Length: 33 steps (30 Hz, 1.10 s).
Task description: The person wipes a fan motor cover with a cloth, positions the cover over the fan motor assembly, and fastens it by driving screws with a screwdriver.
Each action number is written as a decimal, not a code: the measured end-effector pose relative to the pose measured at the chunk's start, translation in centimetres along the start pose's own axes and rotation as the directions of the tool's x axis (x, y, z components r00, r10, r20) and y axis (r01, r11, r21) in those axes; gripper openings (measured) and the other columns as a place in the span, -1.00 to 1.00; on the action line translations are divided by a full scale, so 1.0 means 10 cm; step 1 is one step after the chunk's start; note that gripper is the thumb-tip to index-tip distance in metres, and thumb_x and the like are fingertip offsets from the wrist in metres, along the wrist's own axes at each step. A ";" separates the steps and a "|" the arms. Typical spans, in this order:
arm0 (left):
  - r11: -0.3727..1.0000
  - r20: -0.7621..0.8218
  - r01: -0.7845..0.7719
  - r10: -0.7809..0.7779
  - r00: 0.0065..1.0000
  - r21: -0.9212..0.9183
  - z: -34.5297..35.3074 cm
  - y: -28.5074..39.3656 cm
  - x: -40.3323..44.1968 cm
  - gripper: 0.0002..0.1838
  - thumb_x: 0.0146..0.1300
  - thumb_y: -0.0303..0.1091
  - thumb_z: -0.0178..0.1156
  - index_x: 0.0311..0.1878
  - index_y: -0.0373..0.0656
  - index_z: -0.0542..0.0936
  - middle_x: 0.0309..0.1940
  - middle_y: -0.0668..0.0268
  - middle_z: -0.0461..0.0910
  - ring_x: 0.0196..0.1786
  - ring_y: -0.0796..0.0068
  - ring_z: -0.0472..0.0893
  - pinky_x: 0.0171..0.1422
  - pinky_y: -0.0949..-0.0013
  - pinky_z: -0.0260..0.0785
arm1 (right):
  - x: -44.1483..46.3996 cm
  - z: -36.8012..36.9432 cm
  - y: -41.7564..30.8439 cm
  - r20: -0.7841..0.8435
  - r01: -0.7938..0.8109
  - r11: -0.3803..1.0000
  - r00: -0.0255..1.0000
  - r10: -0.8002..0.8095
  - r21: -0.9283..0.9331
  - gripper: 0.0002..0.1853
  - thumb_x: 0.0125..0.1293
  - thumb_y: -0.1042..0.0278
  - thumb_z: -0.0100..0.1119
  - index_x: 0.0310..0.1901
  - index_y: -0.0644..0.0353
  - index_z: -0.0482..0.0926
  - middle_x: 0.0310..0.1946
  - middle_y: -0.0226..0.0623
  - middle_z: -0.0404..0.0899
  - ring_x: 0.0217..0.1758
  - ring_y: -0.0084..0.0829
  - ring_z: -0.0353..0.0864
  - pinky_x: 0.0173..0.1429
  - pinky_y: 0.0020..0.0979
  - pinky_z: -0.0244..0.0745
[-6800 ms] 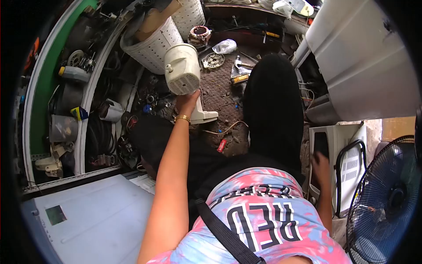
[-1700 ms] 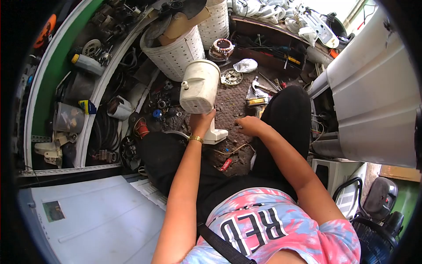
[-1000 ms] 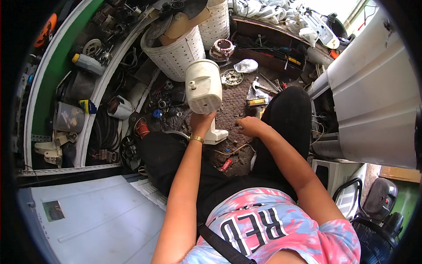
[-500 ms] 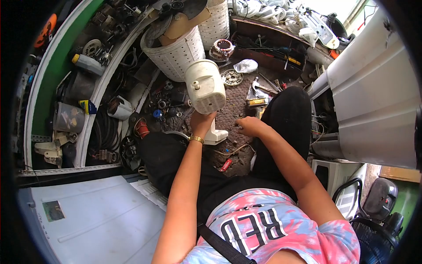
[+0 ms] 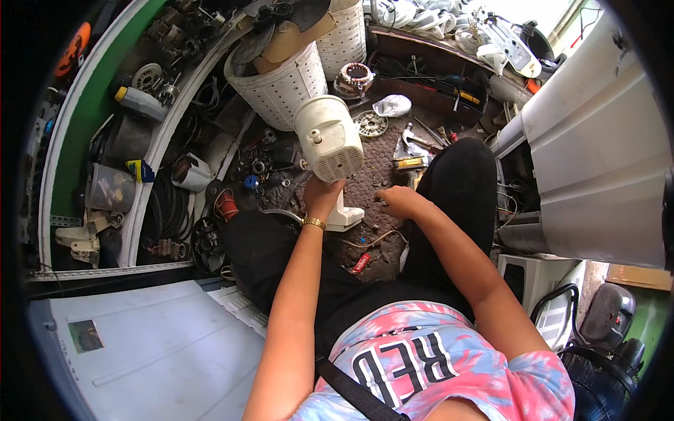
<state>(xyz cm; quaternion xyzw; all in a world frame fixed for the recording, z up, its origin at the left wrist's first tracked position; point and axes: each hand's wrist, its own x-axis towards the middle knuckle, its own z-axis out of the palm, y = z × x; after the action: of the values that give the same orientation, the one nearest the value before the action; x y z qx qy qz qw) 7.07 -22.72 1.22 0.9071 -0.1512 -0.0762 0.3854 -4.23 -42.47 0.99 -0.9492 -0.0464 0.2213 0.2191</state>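
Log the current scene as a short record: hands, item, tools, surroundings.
left hand: gripping the stand just under the housing of the cream fan body
right hand: beside the stand, not touching it; contents unclear
fan base: on the floor
tools: hammer, beyond right hand
behind fan: perforated white basket
near knees: small red item

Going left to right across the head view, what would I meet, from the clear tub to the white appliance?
Clear tub → blue round piece → fan head, left hand beneath it → right hand → white appliance.
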 end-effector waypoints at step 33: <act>1.000 0.011 0.017 -0.017 1.000 0.004 0.00 0.00 0.00 -0.47 0.00 0.07 0.34 -0.07 -0.14 0.64 -0.16 0.08 0.70 -0.05 0.04 0.66 0.00 0.11 0.50 | -0.01 -0.01 -0.02 0.009 -0.012 1.000 1.000 0.012 -0.001 -0.60 0.22 0.13 0.25 0.05 0.09 0.53 -0.17 -0.03 0.66 -0.06 -0.01 0.65 0.01 -0.05 0.54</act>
<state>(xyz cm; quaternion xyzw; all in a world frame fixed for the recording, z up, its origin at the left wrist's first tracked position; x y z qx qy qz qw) 7.07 -22.68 1.24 0.9086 -0.1457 -0.0845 0.3821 -4.27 -42.31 1.16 -0.9484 -0.0417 0.2271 0.2172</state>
